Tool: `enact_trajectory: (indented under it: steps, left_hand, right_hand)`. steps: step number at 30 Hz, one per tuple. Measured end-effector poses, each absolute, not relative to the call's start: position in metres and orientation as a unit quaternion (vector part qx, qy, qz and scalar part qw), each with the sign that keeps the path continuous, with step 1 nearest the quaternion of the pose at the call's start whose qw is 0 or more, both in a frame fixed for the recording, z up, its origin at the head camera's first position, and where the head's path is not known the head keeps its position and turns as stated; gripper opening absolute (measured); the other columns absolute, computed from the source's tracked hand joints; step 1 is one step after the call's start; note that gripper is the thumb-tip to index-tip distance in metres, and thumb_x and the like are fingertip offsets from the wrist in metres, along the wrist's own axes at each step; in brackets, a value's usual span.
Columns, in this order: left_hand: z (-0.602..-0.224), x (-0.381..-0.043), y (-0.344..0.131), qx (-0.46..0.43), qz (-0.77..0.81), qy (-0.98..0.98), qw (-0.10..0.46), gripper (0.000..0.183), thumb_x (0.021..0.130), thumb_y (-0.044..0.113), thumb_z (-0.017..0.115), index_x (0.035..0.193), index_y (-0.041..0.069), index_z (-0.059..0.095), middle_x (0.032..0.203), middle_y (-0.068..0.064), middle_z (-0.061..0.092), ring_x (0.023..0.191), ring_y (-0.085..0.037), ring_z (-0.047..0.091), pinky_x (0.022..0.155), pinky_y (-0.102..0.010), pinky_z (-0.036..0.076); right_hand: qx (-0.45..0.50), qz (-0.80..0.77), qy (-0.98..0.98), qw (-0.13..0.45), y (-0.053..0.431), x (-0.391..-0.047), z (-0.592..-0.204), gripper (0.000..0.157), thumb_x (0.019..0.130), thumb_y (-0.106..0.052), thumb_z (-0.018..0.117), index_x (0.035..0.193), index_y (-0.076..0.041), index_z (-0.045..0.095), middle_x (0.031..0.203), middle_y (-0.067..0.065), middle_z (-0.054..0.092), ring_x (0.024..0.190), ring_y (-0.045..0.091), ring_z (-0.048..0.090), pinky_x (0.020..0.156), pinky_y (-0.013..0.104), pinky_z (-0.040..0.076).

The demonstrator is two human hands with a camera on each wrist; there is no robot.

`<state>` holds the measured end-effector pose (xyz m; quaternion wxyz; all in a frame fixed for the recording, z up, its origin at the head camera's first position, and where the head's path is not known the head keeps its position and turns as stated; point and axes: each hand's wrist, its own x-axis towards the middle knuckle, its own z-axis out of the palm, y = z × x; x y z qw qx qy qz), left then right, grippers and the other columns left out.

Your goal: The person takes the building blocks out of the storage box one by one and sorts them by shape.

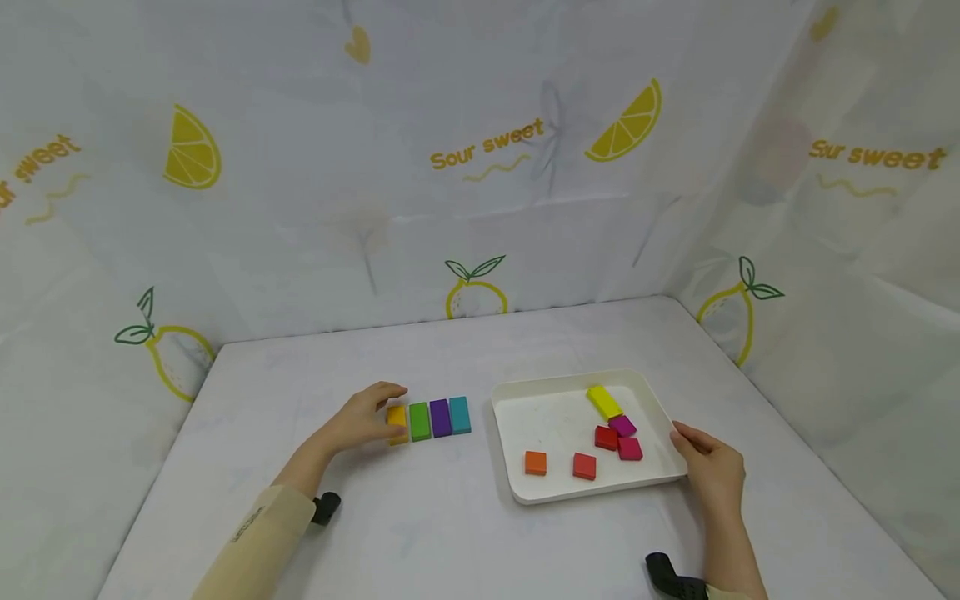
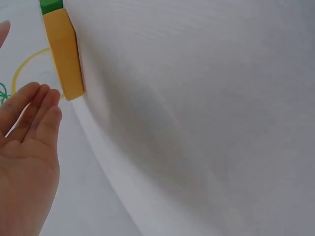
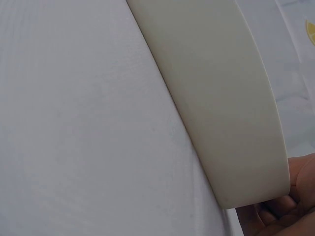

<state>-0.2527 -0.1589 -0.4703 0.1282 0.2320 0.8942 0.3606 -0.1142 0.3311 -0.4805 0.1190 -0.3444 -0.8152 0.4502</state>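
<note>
On the left of the table, four-sided blocks stand in a row: an orange-yellow block [image 1: 397, 423], a green block [image 1: 420, 422], a purple block [image 1: 441, 417] and a blue block [image 1: 460, 415]. My left hand [image 1: 366, 415] reaches over the orange-yellow one, thumb and fingers spread apart. The left wrist view shows the fingers of that hand [image 2: 29, 142] loosely bent beside the orange-yellow block [image 2: 65, 54], not closed round it. My right hand [image 1: 712, 471] grips the right rim of a white tray [image 1: 555, 492]; in the right wrist view, fingers curl at the tray's corner [image 3: 236, 113].
Inside the tray lie a yellow block [image 1: 604, 402], an orange block [image 1: 536, 463], two red blocks [image 1: 584, 466] and two magenta blocks [image 1: 630, 449]. A white curtain [image 1: 480, 225] with lemon prints hangs behind and beside the table [image 1: 435, 533].
</note>
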Motion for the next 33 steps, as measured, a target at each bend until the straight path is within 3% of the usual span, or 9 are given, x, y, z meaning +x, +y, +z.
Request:
enact_trajectory:
  steps: [4, 11, 14, 17, 19, 22, 33]
  left_hand:
    - [-0.465, -0.258, -0.146, 0.244, 0.37, 0.888, 0.126, 0.066, 0.086, 0.02, 0.074, 0.144, 0.004, 0.048, 0.149, -0.015, 0.048, 0.139, -0.042, 0.046, 0.116, -0.052, 0.04]
    - [-0.449, -0.268, -0.097, 0.27, 0.383, 0.872, 0.139, 0.067, 0.086, 0.025, 0.075, 0.145, 0.006, 0.048, 0.15, -0.011, 0.046, 0.141, -0.04, 0.044, 0.116, -0.051, 0.04]
    - [-0.444, -0.272, -0.072, 0.298, 0.378, 0.866, 0.137, 0.067, 0.087, 0.027, 0.075, 0.145, 0.007, 0.048, 0.15, -0.009, 0.047, 0.141, -0.037, 0.045, 0.117, -0.049, 0.041]
    - [-0.438, -0.274, -0.046, 0.336, 0.365, 0.858, 0.134, 0.066, 0.087, 0.029, 0.074, 0.145, 0.007, 0.048, 0.15, -0.008, 0.047, 0.139, -0.037, 0.047, 0.115, -0.047, 0.043]
    - [-0.433, -0.276, -0.027, 0.363, 0.351, 0.853, 0.134, 0.066, 0.088, 0.03, 0.073, 0.145, 0.007, 0.048, 0.151, -0.009, 0.047, 0.138, -0.038, 0.048, 0.114, -0.047, 0.045]
    - [-0.425, -0.279, 0.001, 0.394, 0.332, 0.844, 0.145, 0.064, 0.09, 0.029, 0.071, 0.145, 0.008, 0.048, 0.152, -0.009, 0.045, 0.138, -0.039, 0.048, 0.114, -0.046, 0.045]
    - [-0.405, -0.281, 0.096, 0.484, 0.245, 0.825, 0.156, 0.052, 0.093, 0.027, 0.067, 0.142, 0.016, 0.053, 0.15, -0.001, 0.05, 0.136, -0.02, 0.049, 0.115, -0.034, 0.044]
  right_hand:
    - [-0.344, 0.456, -0.813, 0.115, 0.332, -0.115, -0.481, 0.047, 0.096, -0.039, 0.06, 0.129, -0.006, 0.065, 0.136, 0.021, 0.06, 0.13, 0.032, 0.053, 0.068, 0.005, 0.035]
    - [-0.347, 0.452, -0.812, 0.127, 0.332, -0.113, -0.48, 0.043, 0.095, -0.035, 0.063, 0.127, -0.006, 0.067, 0.133, 0.019, 0.063, 0.122, 0.025, 0.058, 0.066, 0.001, 0.037]
    - [-0.342, 0.451, -0.813, 0.132, 0.332, -0.113, -0.48, 0.043, 0.094, -0.035, 0.065, 0.125, -0.006, 0.068, 0.13, 0.019, 0.065, 0.1, 0.004, 0.061, 0.064, 0.0, 0.039]
    - [-0.338, 0.453, -0.814, 0.136, 0.332, -0.114, -0.48, 0.043, 0.093, -0.034, 0.067, 0.124, -0.005, 0.069, 0.127, 0.019, 0.067, 0.08, -0.018, 0.048, 0.063, -0.001, 0.04]
    - [-0.334, 0.454, -0.814, 0.14, 0.332, -0.114, -0.48, 0.042, 0.093, -0.033, 0.067, 0.124, -0.005, 0.069, 0.126, 0.019, 0.067, 0.073, -0.025, 0.041, 0.063, -0.001, 0.041]
    - [-0.331, 0.454, -0.815, 0.141, 0.332, -0.113, -0.48, 0.039, 0.093, -0.03, 0.067, 0.124, -0.004, 0.069, 0.127, 0.02, 0.067, 0.072, -0.026, 0.041, 0.063, -0.002, 0.041]
    - [-0.325, 0.453, -0.818, 0.144, 0.334, -0.111, -0.479, 0.038, 0.093, -0.028, 0.067, 0.123, -0.004, 0.069, 0.126, 0.022, 0.066, 0.07, -0.028, 0.04, 0.063, -0.002, 0.04]
